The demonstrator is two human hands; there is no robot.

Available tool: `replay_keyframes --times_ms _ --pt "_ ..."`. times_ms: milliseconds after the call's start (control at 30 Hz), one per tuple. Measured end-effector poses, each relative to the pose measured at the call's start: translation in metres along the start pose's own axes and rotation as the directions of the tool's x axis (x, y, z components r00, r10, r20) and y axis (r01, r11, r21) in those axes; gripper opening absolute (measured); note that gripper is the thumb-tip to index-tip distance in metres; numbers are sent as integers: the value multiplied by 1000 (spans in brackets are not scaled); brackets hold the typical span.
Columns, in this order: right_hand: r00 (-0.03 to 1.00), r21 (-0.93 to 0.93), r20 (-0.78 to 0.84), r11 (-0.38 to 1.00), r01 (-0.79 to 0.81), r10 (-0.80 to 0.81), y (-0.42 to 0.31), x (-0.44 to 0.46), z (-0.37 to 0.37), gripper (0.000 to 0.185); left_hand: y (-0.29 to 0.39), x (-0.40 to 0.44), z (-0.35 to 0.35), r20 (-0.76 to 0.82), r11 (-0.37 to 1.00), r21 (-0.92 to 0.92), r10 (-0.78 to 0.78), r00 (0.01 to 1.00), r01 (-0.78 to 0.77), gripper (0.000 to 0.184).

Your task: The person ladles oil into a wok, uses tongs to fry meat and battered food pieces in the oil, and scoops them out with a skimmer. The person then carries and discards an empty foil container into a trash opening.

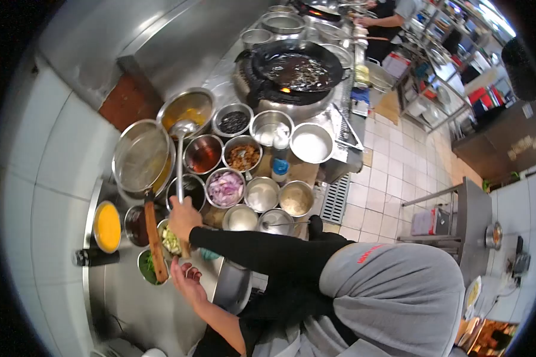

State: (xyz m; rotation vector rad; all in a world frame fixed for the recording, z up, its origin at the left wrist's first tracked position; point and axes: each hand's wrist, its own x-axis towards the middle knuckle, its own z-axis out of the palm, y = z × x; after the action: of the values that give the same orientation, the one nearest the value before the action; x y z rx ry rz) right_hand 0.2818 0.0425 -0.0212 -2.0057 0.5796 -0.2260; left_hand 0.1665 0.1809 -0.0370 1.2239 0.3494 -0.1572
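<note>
My right hand (185, 219), in a black sleeve, is closed round the handle of a long metal ladle (180, 169). The ladle's bowl rests in or over a steel bowl (203, 98) with yellowish liquid. My left hand (189, 284) is open with fingers apart and slightly curled, palm up, near the end of a strainer's wooden handle (153, 241). That round mesh strainer (142, 153) lies over another vessel. Close to my hands are a bowl of chopped pale-green vegetable (170, 241) and a bowl of green herbs (147, 265).
Bowls of chopped purple onion (225, 188), brown bits (243, 157), red liquid (203, 153) and yellow liquid (107, 226) crowd the counter. A blue-based bottle (280, 169) stands among them. Beyond, a black wok (296, 66) sits over flame. Another person's arm (387, 21) shows at the far station.
</note>
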Motion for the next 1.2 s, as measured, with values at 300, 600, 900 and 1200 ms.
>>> replay_keyframes --times_ms 300,600,900,1200 --pt "932 -71 312 974 215 -183 23 -8 17 62 -2 2 19 -48 988 148 49 998 -42 48" --pt "774 60 402 858 511 -489 45 -37 -87 35 -27 29 11 -213 956 272 167 963 -106 43" --pt "961 168 10 948 270 -275 193 -147 -363 25 -26 -51 89 -466 838 374 540 701 -397 36" --pt "694 155 -719 980 120 29 305 -261 -577 23 -110 -193 312 346 969 188 89 934 -161 45"
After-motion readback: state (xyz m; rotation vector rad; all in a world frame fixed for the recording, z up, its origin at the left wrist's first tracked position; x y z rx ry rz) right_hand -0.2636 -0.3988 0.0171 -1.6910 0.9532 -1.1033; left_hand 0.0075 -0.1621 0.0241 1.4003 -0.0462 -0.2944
